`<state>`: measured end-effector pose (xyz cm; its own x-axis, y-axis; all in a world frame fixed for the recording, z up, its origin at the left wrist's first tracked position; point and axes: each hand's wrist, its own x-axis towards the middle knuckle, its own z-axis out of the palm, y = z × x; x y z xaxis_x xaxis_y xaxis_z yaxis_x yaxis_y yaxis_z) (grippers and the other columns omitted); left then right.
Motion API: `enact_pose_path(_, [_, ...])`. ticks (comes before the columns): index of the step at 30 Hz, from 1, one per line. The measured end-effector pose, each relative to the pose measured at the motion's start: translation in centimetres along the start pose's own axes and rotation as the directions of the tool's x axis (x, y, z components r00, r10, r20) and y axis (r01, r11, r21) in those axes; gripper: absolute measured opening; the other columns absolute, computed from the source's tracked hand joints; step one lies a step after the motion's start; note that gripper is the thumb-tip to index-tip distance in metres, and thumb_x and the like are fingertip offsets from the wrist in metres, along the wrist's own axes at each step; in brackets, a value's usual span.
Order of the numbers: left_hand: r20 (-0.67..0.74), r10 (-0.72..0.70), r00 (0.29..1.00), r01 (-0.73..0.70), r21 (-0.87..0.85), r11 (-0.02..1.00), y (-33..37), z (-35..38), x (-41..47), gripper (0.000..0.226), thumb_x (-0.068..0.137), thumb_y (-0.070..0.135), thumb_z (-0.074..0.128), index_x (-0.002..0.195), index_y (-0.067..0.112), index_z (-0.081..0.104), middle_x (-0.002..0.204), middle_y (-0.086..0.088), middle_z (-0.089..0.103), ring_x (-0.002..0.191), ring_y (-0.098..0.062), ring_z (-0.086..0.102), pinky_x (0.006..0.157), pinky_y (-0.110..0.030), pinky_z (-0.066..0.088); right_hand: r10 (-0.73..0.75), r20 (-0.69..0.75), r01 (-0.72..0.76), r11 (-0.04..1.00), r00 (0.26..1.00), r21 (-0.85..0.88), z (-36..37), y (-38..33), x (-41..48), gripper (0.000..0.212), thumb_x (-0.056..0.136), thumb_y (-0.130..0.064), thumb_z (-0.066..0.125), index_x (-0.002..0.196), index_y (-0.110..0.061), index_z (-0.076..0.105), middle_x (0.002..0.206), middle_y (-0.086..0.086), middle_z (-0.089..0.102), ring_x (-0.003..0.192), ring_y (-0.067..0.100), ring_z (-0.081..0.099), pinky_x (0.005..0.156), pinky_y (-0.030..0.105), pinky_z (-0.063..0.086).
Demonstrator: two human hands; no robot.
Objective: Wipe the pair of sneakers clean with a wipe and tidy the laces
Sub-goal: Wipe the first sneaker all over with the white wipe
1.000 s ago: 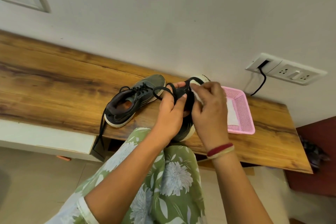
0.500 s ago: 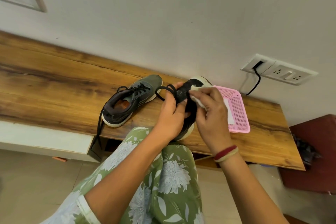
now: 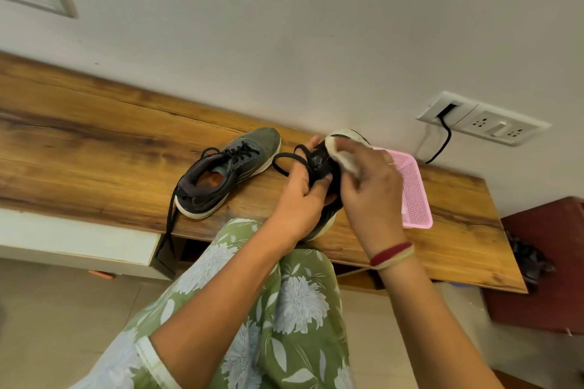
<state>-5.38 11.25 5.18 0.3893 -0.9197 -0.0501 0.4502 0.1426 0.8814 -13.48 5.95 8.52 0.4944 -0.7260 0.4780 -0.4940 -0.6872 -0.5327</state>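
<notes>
Black sneaker (image 3: 319, 163) stood centre frame, heel low, toe pointing up-frame, between both hands. Left hand (image 3: 300, 199) gripped its laced upper; right hand (image 3: 368, 189) (the nearer to the toe) held a white wipe (image 3: 343, 158) curled in its fingers. Sneaker 2 (image 3: 221, 174) lay left on the bench (image 3: 94, 142).

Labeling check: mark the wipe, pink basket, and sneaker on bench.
wipe (image 3: 346, 163), head view, white wad at the fingers
pink basket (image 3: 415, 196), head view, bare mesh floor
sneaker on bench (image 3: 262, 139), head view, grey toe
</notes>
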Motion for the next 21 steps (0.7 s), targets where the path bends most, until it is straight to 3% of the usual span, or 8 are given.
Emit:
enact_pose_path(2, [0.037, 0.012, 0.999, -0.014, 0.035, 0.999, 0.0, 0.1, -0.2, 0.055, 0.095, -0.011, 0.037, 0.139, 0.021, 0.030, 0.127, -0.003, 0.052, 0.116, -0.012, 0.052, 0.095, -0.028, 0.049, -0.017, 0.040, 0.021, 0.994, 0.999, -0.105, 0.4, 0.7, -0.5, 0.036, 0.076, -0.004, 0.050, 0.107, -0.012, 0.068, 0.107, 0.006, 0.066, 0.101, 0.023, 0.057, 0.089, 0.022, 0.037])
enact_pose_path(6, [0.097, -0.068, 0.993, 0.083, -0.158, 0.984, 0.4, 0.1, -0.3, 0.044, 0.098, 0.000, 0.038, 0.138, 0.016, 0.036, 0.114, -0.003, 0.061, 0.100, -0.009, 0.062, 0.085, -0.028, 0.054, 0.092, -0.023, -0.091, 0.995, 0.995, 0.043, 0.2, 1.1, -1.0, 0.035, 0.077, -0.002, 0.051, 0.106, -0.011, 0.069, 0.108, 0.006, 0.059, 0.105, 0.020, 0.054, 0.092, 0.039, 0.047])
enact_pose_path(9, [0.062, -0.067, 0.996, 0.077, -0.189, 0.979, 0.1, 0.0, -0.1, 0.031, 0.100, 0.007, 0.036, 0.126, 0.018, 0.048, 0.116, -0.005, 0.062, 0.104, -0.011, 0.062, 0.089, -0.027, 0.052, 0.070, 0.035, -0.073, 0.993, 0.997, 0.092, -0.4, 1.2, -1.2, 0.031, 0.081, -0.003, 0.051, 0.103, -0.014, 0.070, 0.106, 0.002, 0.060, 0.104, 0.012, 0.055, 0.093, 0.029, 0.046])
enact_pose_path(11, [0.045, -0.066, 0.997, 0.072, -0.135, 0.988, 0.0, 0.0, -0.1, 0.038, 0.098, 0.000, 0.040, 0.131, 0.019, 0.043, 0.124, -0.008, 0.059, 0.109, -0.012, 0.059, 0.090, -0.025, 0.051, 0.099, 0.099, -0.119, 0.968, 0.990, 0.219, -1.2, 1.3, -0.9, 0.024, 0.083, -0.004, 0.053, 0.095, -0.015, 0.070, 0.101, 0.001, 0.063, 0.101, 0.007, 0.057, 0.092, 0.021, 0.043])
enact_pose_path(14, [0.044, -0.080, 0.996, 0.084, -0.103, 0.991, -0.2, -0.1, -0.1, 0.063, 0.095, -0.005, 0.043, 0.145, 0.027, 0.022, 0.135, -0.007, 0.050, 0.120, -0.017, 0.054, 0.096, -0.034, 0.049, 0.338, 0.211, -0.395, 0.698, 0.917, 0.598, -2.8, 1.1, 0.2, 0.021, 0.088, 0.000, 0.053, 0.090, -0.013, 0.070, 0.093, 0.004, 0.068, 0.093, 0.013, 0.061, 0.087, 0.027, 0.048])
enact_pose_path(15, [0.038, -0.082, 0.996, 0.085, -0.089, 0.992, -0.2, -0.2, 0.0, 0.070, 0.095, -0.006, 0.043, 0.148, 0.029, 0.015, 0.137, -0.005, 0.047, 0.125, -0.019, 0.050, 0.100, -0.040, 0.046, 0.391, 0.191, -0.414, 0.636, 0.900, 0.652, -3.2, 1.0, 0.5, 0.022, 0.089, -0.001, 0.053, 0.089, -0.015, 0.070, 0.091, 0.005, 0.068, 0.090, 0.016, 0.060, 0.084, 0.028, 0.049])
enact_pose_path(18, [0.050, -0.072, 0.996, 0.074, -0.029, 0.997, -0.2, 0.0, 0.1, 0.081, 0.095, -0.006, 0.043, 0.149, 0.032, -0.002, 0.143, -0.005, 0.041, 0.132, -0.020, 0.042, 0.109, -0.046, 0.036, 0.317, 0.106, -0.323, 0.778, 0.942, 0.539, -3.2, 0.8, 1.3, 0.022, 0.089, -0.003, 0.055, 0.091, -0.019, 0.070, 0.095, 0.005, 0.068, 0.094, 0.015, 0.061, 0.085, 0.028, 0.051])
enact_pose_path(21, [0.086, -0.059, 0.995, 0.061, -0.026, 0.998, -0.2, 0.2, 0.0, 0.087, 0.094, -0.013, 0.039, 0.147, 0.031, -0.014, 0.145, -0.016, 0.040, 0.133, -0.024, 0.041, 0.109, -0.042, 0.034, 0.049, 0.166, -0.078, 0.983, 0.985, 0.167, -2.2, 1.0, 1.1, 0.025, 0.084, -0.001, 0.054, 0.095, -0.016, 0.071, 0.101, 0.002, 0.064, 0.100, 0.013, 0.059, 0.089, 0.026, 0.047])
